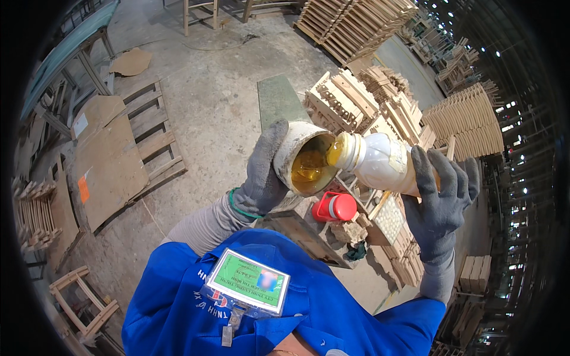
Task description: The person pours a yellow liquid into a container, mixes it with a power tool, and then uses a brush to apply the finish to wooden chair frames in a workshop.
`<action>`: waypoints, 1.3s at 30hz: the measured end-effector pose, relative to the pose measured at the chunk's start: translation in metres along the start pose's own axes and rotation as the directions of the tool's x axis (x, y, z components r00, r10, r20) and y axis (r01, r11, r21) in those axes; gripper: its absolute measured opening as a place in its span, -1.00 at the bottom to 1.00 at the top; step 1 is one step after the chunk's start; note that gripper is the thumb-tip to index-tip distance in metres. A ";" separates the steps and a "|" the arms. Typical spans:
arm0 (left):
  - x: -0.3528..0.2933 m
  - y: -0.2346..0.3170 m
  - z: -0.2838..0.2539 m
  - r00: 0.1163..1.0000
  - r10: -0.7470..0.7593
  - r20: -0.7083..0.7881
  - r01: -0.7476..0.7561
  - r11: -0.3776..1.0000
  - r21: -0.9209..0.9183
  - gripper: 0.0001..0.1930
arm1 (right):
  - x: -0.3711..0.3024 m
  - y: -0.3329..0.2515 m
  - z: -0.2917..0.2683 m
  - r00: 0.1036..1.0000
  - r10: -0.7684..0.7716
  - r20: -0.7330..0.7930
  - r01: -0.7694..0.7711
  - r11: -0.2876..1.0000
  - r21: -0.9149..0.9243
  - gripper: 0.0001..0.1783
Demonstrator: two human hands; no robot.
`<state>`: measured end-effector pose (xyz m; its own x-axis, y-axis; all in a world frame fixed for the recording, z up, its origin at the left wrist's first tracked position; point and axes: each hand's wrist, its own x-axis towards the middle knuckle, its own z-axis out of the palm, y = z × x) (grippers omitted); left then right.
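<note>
My left hand [264,172], in a grey glove, wraps round a stained white cup [287,151]. The cup is tilted, and glossy yellow liquid [310,169] coats its inside. Gripped near its base by my gloved right hand [438,204] is a white plastic bottle [378,159], lying nearly sideways. The bottle's neck, smeared yellow, points into the cup's mouth at the right rim. Whether liquid is flowing from it I cannot tell.
Below the cup stands a red jug [341,207] beside wooden parts. Stacked wooden pieces [339,101] rise ahead on the right, with a taller stack [350,26] behind. A cardboard sheet [110,160] covers part of a pallet [157,142] on the left. A wooden frame [83,301] lies lower left.
</note>
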<state>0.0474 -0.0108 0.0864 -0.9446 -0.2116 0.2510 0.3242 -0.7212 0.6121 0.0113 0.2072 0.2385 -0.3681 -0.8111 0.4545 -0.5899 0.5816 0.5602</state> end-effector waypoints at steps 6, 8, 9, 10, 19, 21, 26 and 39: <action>0.003 0.000 0.011 0.996 -0.076 -0.035 0.069 0.985 -0.160 -0.47 | 0.000 -0.003 0.002 0.999 0.024 0.046 -0.025 0.999 0.026 -0.31; 0.004 -0.002 0.017 0.997 -0.081 0.011 0.082 0.973 -0.217 -0.47 | 0.000 -0.005 0.004 0.998 0.031 0.055 -0.032 0.999 0.025 -0.32; 0.005 -0.003 0.019 0.996 -0.069 -0.064 0.060 0.989 -0.133 -0.48 | 0.000 -0.006 0.005 0.998 0.031 0.057 -0.033 0.999 0.030 -0.31; 0.005 -0.005 0.019 0.995 -0.070 -0.073 0.060 0.990 -0.130 -0.48 | 0.000 -0.007 0.007 0.998 0.031 0.060 -0.033 0.999 0.034 -0.30; 0.009 -0.020 0.010 0.992 -0.092 -0.085 0.091 0.996 -0.012 -0.52 | 0.004 0.007 0.024 0.869 -0.032 0.494 -0.294 0.769 0.567 -0.13; 0.008 -0.020 0.008 0.991 -0.118 -0.070 0.117 0.993 -0.011 -0.53 | -0.006 0.017 0.044 0.796 -0.143 0.588 -0.520 0.335 0.786 -0.14; 0.011 -0.030 0.008 0.977 -0.202 -0.062 0.201 0.979 -0.020 -0.57 | -0.024 0.028 0.076 0.515 -0.442 0.734 -0.857 -0.298 0.421 0.00; 0.034 -0.099 0.008 0.903 -0.375 -0.211 0.324 0.915 -0.240 -0.53 | -0.142 0.079 0.162 0.708 0.112 0.698 -0.488 -0.637 0.597 -0.05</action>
<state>-0.0169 0.0589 0.0403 -0.9852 -0.0593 -0.1610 -0.0220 -0.8868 0.4616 -0.0996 0.3586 0.1057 -0.8279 -0.5520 -0.0989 0.1263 -0.0118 -0.9919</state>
